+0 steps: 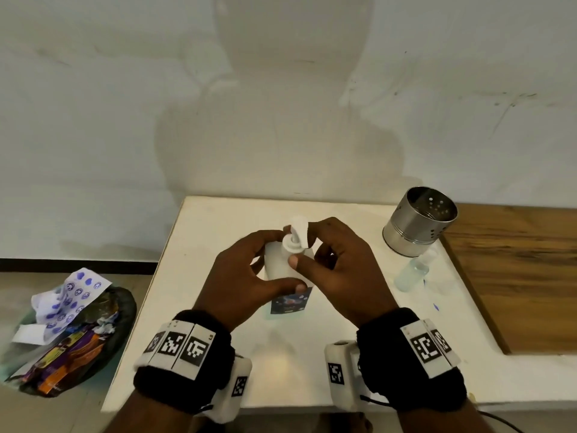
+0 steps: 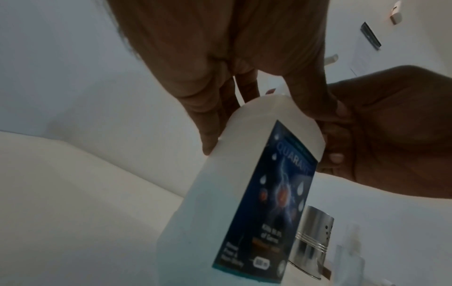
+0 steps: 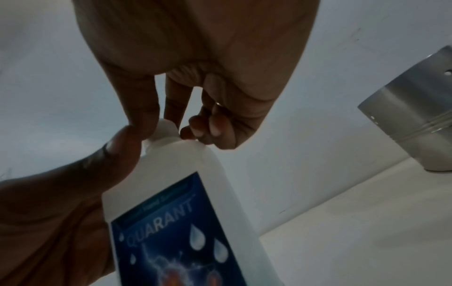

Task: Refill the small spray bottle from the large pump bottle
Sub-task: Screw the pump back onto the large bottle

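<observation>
Left hand (image 1: 249,276), right hand (image 1: 337,270) grip pump bottle (image 1: 278,264); steel canister (image 1: 418,223) right.

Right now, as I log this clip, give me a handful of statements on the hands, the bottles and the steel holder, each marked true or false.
1. The left hand holds the body of the large pump bottle. True.
2. The right hand rests flat on the table. False: its thumb and fingers pinch the collar below the pump head.
3. The pump bottle lies on its side. False: it stands upright.
4. The small spray bottle sits on the table, held by neither hand. True.
5. The steel holder is left of the pump bottle. False: it is on the right.
</observation>
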